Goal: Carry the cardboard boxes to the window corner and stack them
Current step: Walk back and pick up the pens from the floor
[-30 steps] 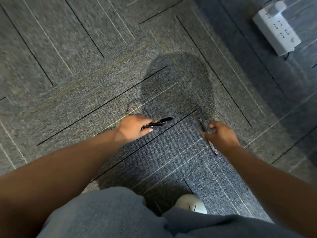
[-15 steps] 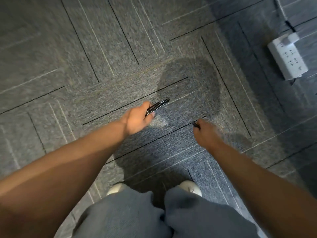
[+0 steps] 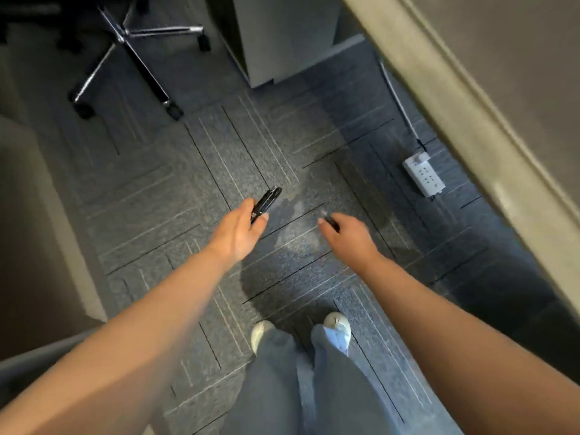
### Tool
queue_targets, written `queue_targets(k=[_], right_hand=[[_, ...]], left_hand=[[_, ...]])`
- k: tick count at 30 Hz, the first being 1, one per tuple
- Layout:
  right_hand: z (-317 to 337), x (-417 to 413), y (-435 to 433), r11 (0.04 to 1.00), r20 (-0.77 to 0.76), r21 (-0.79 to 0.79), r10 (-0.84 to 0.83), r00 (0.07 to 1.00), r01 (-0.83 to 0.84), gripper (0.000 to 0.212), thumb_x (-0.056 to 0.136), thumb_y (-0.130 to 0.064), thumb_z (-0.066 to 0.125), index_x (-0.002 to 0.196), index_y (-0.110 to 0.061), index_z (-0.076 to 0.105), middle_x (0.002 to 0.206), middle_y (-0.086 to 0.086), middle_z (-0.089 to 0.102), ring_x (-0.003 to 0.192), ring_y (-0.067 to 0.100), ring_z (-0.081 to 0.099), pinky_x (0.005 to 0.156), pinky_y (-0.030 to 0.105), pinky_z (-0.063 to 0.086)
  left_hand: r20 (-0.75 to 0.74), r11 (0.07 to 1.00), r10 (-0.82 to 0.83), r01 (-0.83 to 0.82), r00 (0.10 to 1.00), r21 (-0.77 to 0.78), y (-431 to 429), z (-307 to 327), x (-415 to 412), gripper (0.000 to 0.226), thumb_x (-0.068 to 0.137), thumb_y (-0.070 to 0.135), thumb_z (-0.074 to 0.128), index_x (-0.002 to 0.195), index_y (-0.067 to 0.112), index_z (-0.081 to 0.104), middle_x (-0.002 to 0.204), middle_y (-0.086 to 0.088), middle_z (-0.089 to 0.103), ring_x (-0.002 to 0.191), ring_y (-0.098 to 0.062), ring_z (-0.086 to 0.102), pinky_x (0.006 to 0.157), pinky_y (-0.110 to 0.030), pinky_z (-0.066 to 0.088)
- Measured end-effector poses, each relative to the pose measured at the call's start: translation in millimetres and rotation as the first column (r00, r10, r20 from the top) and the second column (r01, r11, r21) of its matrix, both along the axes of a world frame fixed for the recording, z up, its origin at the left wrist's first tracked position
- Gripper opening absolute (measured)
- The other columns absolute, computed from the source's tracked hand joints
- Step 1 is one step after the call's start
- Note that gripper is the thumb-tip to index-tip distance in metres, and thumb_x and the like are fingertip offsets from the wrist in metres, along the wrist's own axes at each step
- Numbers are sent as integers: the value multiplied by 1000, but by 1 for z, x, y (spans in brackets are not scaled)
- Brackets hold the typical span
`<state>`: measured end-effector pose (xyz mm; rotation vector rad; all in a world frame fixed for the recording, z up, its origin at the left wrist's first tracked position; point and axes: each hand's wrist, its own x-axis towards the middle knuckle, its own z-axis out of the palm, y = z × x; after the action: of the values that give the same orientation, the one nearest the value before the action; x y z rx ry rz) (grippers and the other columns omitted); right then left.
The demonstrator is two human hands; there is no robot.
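The left grip [image 3: 240, 233], a bare hand well to the left of the power strip [image 3: 423, 175] and lower in view, is curled round two black pens [image 3: 266, 202]. Their ends stick out past the fingers, pointing up and towards the strip. The right grip [image 3: 351, 237] hangs between the left grip and the strip, knuckles up. It is closed on a dark pen [image 3: 331, 221], of which only a short, blurred end shows.

The strip is white and lies on grey carpet [image 3: 157, 189], close beside a beige wall ledge [image 3: 470, 120]. A cable runs from the strip along the ledge. Below the strip, at the bottom of the view, two white shoes [image 3: 339, 324] stand side by side under grey trouser legs. Far up and left of the strip is a chrome chair base [image 3: 141, 67] on castors, with a grey cabinet [image 3: 282, 36] between them. A blurred tan block [image 3: 28, 230] fills the edge farthest from the strip. Whether it is a cardboard box cannot be told.
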<state>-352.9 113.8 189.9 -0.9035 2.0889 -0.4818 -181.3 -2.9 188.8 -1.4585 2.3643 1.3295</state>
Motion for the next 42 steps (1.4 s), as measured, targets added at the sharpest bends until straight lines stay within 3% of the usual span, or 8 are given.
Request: queue_targets(k=[5,13,17,20,25,29,33,42], right_hand=[[127,-28,6,971,-56,-189,-160,985,147,42,97,-32,45,61,-15,31,55,-2,36,53,13,34,50,27,26],[263,-90,94,806,-80,-414,-495,865,423,38,99,-34,38,83,-1,49,72,12,59,64,16,58,62,31,39],[300,-129,157,733,-171,-475,-620,765,488,45,99,-34,37,92,7,53,93,26,62,85,37,58,72,39,46],[315,-160,208,695,-266,-499,-692,672,518,45,98,-36,38,91,5,56,90,23,63,86,37,58,77,41,45],[331,-216,280,656,-330,-511,-746,578,555,45,96,-39,41,86,1,59,75,17,64,73,30,59,70,39,47],[337,-259,325,652,-337,-539,-747,573,533,31,95,-36,46,79,-11,54,57,3,53,55,17,49,60,35,43],[328,-292,358,658,-349,-518,-746,568,546,27,94,-36,49,82,-13,56,56,-2,51,55,16,48,59,35,44],[281,-304,377,741,-287,-280,-671,684,610,23,94,-36,50,87,-16,60,58,-8,52,55,9,48,57,26,41]], left_hand=[[-97,991,-70,58,993,-123,-7,127,-44,16,97,35,43,90,21,40,67,7,43,60,-10,43,52,-27,31],[-323,923,-371,306,871,-235,45,255,-154,24,98,34,38,107,15,47,70,-7,57,65,-27,58,64,-43,47],[-403,864,-503,450,764,-225,100,289,-215,26,99,30,37,120,19,46,75,3,57,75,-19,59,66,-32,45],[-428,822,-568,514,703,-246,150,304,-257,25,100,27,35,116,14,49,92,3,59,90,-17,57,72,-28,42],[-319,683,-701,473,638,-556,227,310,-326,30,98,30,36,107,9,56,106,-7,50,100,-25,44,85,-41,41],[-269,623,-733,460,624,-632,273,321,-376,31,97,36,37,102,12,56,96,-2,47,92,-22,47,72,-36,40],[-267,603,-765,505,587,-617,303,324,-414,30,97,39,36,89,15,51,82,5,43,68,-17,46,61,-31,33],[-371,624,-777,704,509,-340,321,294,-448,17,91,34,55,85,18,59,70,11,51,67,-7,50,62,-22,37]])
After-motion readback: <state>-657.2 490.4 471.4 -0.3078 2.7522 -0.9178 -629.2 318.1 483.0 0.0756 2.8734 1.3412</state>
